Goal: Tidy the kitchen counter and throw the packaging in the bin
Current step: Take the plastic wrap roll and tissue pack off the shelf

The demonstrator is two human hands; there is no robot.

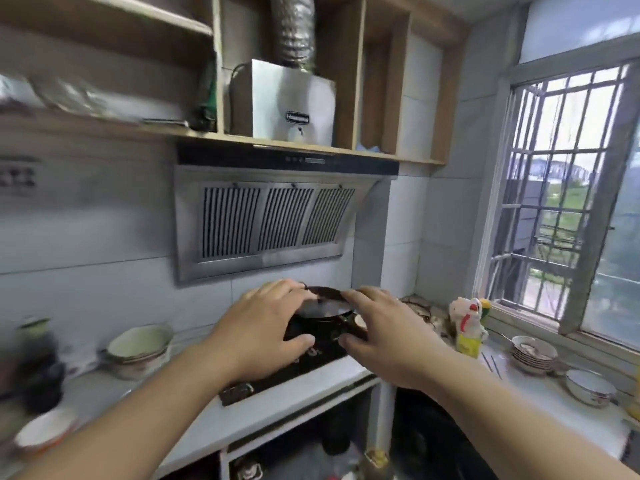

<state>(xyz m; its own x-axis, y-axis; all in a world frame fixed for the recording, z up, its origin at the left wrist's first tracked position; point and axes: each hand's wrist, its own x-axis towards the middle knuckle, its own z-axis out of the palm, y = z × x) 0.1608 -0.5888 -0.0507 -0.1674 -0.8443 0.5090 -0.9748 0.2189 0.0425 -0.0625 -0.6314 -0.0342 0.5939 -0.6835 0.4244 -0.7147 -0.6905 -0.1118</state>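
Note:
A dark pan (323, 306) sits on the black stove (304, 362) in the middle of the white counter (277, 407). My left hand (263, 327) reaches over the pan's left side, fingers spread, fingertips at its rim. My right hand (377, 327) hovers at the pan's right side, fingers apart, thumb low near the stove top. Whether either hand touches the pan is unclear. A yellow packet with a white and red wrapper (467, 327) stands right of the stove.
A range hood (270, 220) hangs above the stove. Stacked bowls (138, 348) and a dark bottle (38, 358) stand left. A stack of plates (533, 353) and a bowl (588, 388) rest under the barred window (561, 202). Chopsticks (493, 365) lie beside the plates.

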